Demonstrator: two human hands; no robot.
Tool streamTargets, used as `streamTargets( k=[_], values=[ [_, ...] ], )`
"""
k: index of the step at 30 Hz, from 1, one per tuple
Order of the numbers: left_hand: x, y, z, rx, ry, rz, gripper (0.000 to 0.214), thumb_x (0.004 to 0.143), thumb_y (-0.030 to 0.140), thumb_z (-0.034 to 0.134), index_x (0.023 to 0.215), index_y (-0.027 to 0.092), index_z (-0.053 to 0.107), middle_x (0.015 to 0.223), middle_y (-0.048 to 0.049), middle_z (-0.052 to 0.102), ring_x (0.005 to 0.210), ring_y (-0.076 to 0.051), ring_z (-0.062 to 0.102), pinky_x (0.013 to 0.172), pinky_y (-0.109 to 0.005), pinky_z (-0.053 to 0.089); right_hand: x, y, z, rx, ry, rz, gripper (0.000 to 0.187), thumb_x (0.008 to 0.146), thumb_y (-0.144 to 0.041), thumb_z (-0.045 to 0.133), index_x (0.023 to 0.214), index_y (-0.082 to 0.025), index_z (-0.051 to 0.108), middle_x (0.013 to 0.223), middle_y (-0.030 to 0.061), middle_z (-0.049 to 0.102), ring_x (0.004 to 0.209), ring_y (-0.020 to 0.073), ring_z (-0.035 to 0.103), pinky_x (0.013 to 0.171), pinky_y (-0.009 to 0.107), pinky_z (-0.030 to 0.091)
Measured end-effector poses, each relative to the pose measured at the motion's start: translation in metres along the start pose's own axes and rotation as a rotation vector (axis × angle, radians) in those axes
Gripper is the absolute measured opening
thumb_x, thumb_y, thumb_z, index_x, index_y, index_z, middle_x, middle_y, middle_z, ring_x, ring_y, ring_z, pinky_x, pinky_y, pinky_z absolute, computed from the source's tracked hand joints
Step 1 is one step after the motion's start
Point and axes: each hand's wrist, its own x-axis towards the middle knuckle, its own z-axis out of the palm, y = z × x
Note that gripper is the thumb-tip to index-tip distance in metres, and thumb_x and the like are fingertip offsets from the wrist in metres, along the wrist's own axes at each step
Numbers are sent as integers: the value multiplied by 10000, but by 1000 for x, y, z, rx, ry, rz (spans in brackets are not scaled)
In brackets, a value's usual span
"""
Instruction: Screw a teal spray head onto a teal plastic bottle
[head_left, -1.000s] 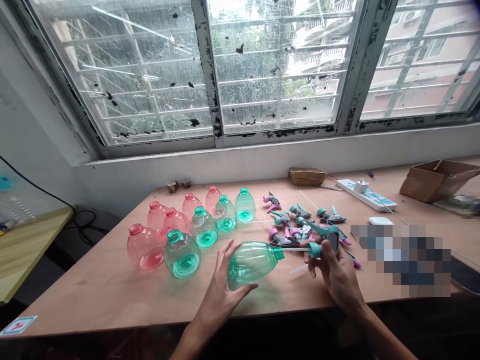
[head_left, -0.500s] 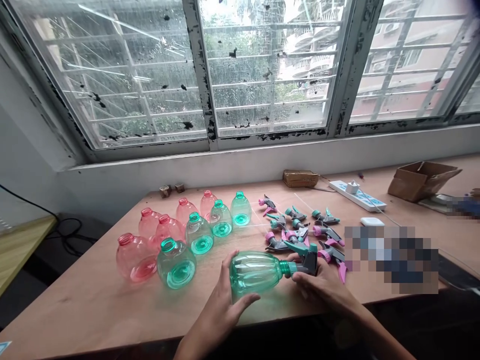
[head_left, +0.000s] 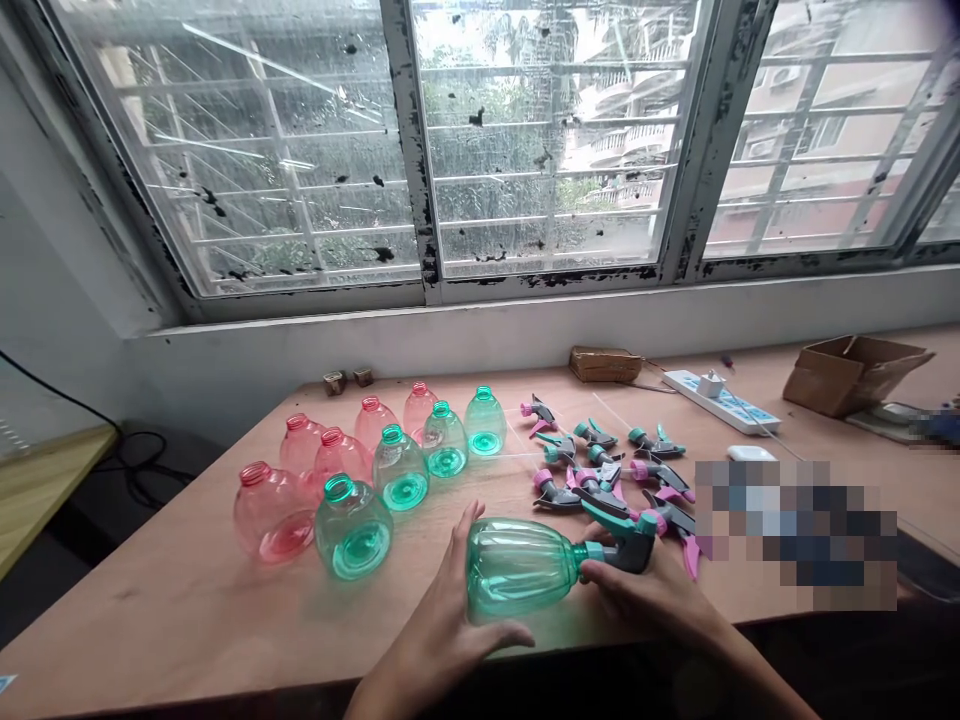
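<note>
A clear green spray bottle [head_left: 517, 566] lies on its side above the table's front edge, its base to the left. A black spray head with a teal trigger [head_left: 634, 545] sits on its neck. My left hand [head_left: 461, 600] cups the base end loosely, fingers behind and thumb stretched out below. My right hand [head_left: 645, 590] is closed around the neck and collar, its thumb near the collar; its other fingers are partly hidden. Beyond it lie several loose spray heads [head_left: 555, 490] in black with pink or teal parts.
Open green bottles [head_left: 354, 535] and red bottles [head_left: 274, 520] stand in rows at the left. A power strip [head_left: 720, 403], a white case [head_left: 751, 455], a wrapped brown block [head_left: 604, 364] and an open cardboard box [head_left: 855, 375] lie toward the back right. A blurred patch covers the right.
The spray bottle and both hands have moved slightly right and down in view. The spray head has turned a little, and more of its teal trigger shows. The whole view has shifted slightly.
</note>
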Motion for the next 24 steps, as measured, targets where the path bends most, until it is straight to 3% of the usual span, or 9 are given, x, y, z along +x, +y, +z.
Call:
streamTargets(
  k=[3, 5, 10, 15, 17, 21, 24],
  values=[
    [-4, 5, -4, -59, -52, -28, 823, 973, 520, 565, 1597, 259, 96, 1678, -89, 160, 1543, -300, 141, 1259, -495, 122, 0, -3, 1, 23, -34, 6, 429, 771, -533, 804, 954, -174, 656, 657, 7, 692, 489, 128, 566, 476, 232, 437],
    [-5, 6, -6, -94, -48, -58, 782, 1002, 527, 497, 1599, 269, 62, 1674, -87, 179, 1538, -291, 169, 1254, -502, 134, 0, -4, 1, 51, -51, 10, 416, 787, -534, 790, 967, -181, 662, 637, -9, 667, 481, 125, 545, 472, 233, 422],
    [-2, 5, -3, -123, -49, -76, 1149, 833, 380, 782, 1602, 261, -64, 1665, -117, 193, 1526, -290, 208, 1255, -434, 154, 0, -4, -1, 118, -47, 5, 448, 751, -502, 828, 1042, -218, 641, 665, -33, 653, 489, 128, 539, 496, 245, 425],
    [1, 2, -2, -90, -52, -52, 1257, 738, 283, 860, 1607, 270, -50, 1667, -112, 190, 1521, -301, 222, 1251, -426, 166, -2, -6, 1, 118, -52, 40, 434, 752, -528, 816, 987, -196, 664, 611, -37, 614, 510, 126, 515, 494, 235, 401],
    [1, 2, -3, -95, -52, -60, 1242, 748, 345, 857, 1610, 248, -32, 1667, -122, 190, 1522, -315, 211, 1253, -442, 153, -4, -7, 2, 90, -30, 44, 445, 731, -523, 834, 988, -196, 675, 592, -49, 583, 527, 125, 506, 499, 230, 400],
    [-1, 3, -6, -120, -33, -100, 1040, 893, 502, 685, 1615, 216, -6, 1672, -123, 184, 1535, -331, 161, 1254, -484, 131, -4, -8, 1, 54, -34, 83, 472, 724, -535, 834, 997, -183, 680, 590, -46, 590, 523, 123, 514, 508, 232, 414],
    [-2, 3, -6, -137, -51, -126, 1093, 851, 474, 741, 1615, 222, 2, 1670, -120, 191, 1530, -339, 177, 1252, -476, 151, -3, -9, 0, 30, -44, 74, 440, 723, -549, 830, 907, -174, 693, 634, -10, 650, 543, 135, 556, 522, 238, 440]
  ],
)
